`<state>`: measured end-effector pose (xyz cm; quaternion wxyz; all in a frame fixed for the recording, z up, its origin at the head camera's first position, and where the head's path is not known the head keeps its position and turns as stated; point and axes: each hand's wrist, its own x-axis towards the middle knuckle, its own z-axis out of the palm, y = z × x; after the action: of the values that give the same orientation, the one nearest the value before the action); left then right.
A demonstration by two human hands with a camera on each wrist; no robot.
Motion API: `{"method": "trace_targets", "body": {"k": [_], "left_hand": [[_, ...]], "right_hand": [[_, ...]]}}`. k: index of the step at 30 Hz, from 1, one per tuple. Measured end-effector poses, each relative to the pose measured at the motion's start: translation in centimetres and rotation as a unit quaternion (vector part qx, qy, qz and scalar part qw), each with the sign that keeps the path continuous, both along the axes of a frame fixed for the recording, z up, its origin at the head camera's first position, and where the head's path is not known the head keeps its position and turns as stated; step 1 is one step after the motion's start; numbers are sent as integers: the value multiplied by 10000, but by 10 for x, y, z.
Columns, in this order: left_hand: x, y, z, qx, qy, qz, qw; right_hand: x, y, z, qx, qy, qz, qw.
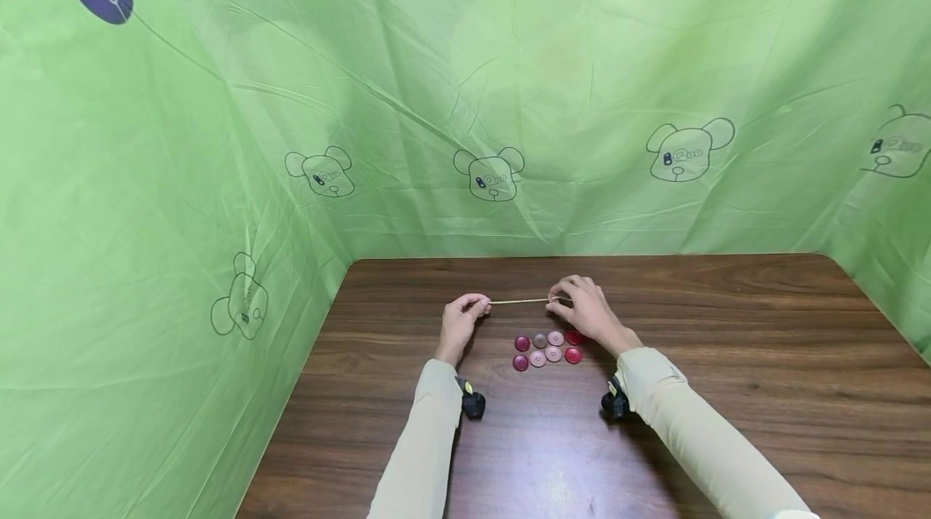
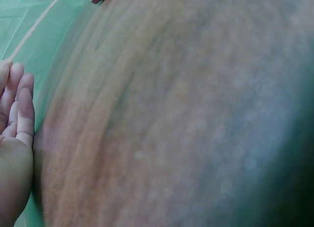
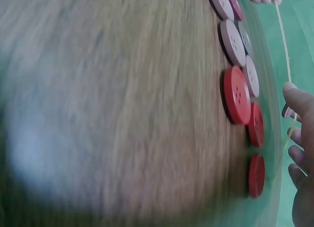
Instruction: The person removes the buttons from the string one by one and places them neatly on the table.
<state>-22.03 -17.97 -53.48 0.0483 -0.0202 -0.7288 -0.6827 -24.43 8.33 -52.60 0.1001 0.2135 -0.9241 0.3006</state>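
A thin pale-yellow string (image 1: 518,301) is stretched between the two hands above the far part of the table. The left hand (image 1: 461,325) pinches its left end between thumb and fingertips. Toward the other end, the right hand (image 1: 585,310) pinches the string, and a small pink button (image 3: 288,110) shows edge-on at its fingers in the right wrist view. Whether the string passes through that button I cannot tell. A loose tail of string hangs past the right fingers. Just nearer than the hands lie several buttons in two rows, including a magenta button (image 1: 520,362), a pink button (image 1: 537,358) and a red button (image 1: 573,355).
The brown wood-grain table (image 1: 764,341) extends widely to the right. Green fabric (image 1: 407,204) printed with bear heads stands behind and to the left of it. Black wrist cameras (image 1: 473,404) sit under both sleeves, close to the tabletop.
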Motion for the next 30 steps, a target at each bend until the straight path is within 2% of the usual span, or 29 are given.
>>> {"method": "trace_targets", "body": {"k": [3,6,12,17,26,30], "left_hand": [[-7,-2,-12,78,-55,-4,10000],[-7,-1,-14,48,-17,90,9999],[-6,1,-13,-76,-20,307,9995],[-4,1,-11,-130,-82,374,9992],[-4,1,-9,-48,-134,285,9995],[0,1,-2,-29,-93,132,9999]], "right_hand": [[0,5,1,1,-32,-51,10000],[1,11,1,9,49,-78,10000],[2,21,0,-1,63,-157,9999],[2,29,-1,9,-7,-218,9998],[3,39,-5,133,64,-307,9994],[5,43,-6,94,109,-355,9993]]}}
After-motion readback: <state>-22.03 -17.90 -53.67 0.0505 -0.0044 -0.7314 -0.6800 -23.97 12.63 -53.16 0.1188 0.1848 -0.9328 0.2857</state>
